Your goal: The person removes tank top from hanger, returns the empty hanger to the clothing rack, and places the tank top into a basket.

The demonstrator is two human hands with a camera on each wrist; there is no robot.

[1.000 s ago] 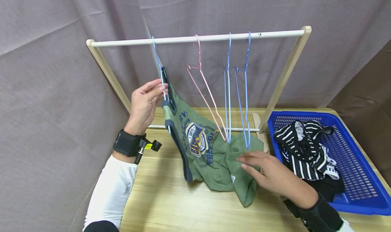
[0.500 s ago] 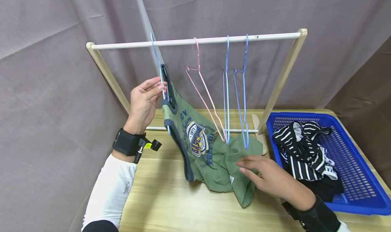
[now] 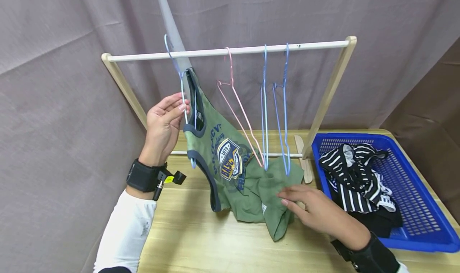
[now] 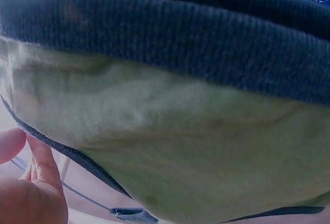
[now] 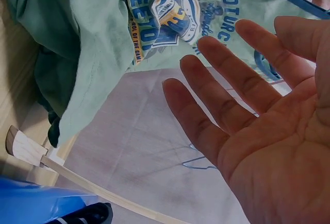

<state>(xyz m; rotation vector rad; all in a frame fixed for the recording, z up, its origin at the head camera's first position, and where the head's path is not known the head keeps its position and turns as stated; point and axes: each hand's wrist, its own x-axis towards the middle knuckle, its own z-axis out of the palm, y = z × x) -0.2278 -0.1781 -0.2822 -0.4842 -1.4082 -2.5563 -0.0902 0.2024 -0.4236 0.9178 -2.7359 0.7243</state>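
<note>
My left hand [image 3: 163, 123] pinches the side of a light blue clothes hanger [image 3: 183, 101] between thumb and fingertips. On this hanger is a green tank top [image 3: 256, 189] with navy ribbed edging and a printed badge on its front. The hanger's hook stands at the white rail [image 3: 143, 57], left of its middle. The tank top slants down to the right, its lower part bunched low over the table. My right hand [image 3: 312, 209] is beside that bunched part; its fingers are spread and straight in the right wrist view. Green cloth and navy edging [image 4: 180, 44] fill the left wrist view.
A pink hanger [image 3: 233, 89] and two blue hangers [image 3: 285, 105] hang on the rail, overlapping the tank top. A blue basket [image 3: 420, 177] with black-and-white striped clothing [image 3: 353, 177] stands at the right. The rack's wooden post [image 3: 330, 95] rises beside it.
My left hand has moved left with the light blue hanger, whose hook has shifted left and now stands higher against the rail. The tank top has followed leftward. My right hand has barely moved.
</note>
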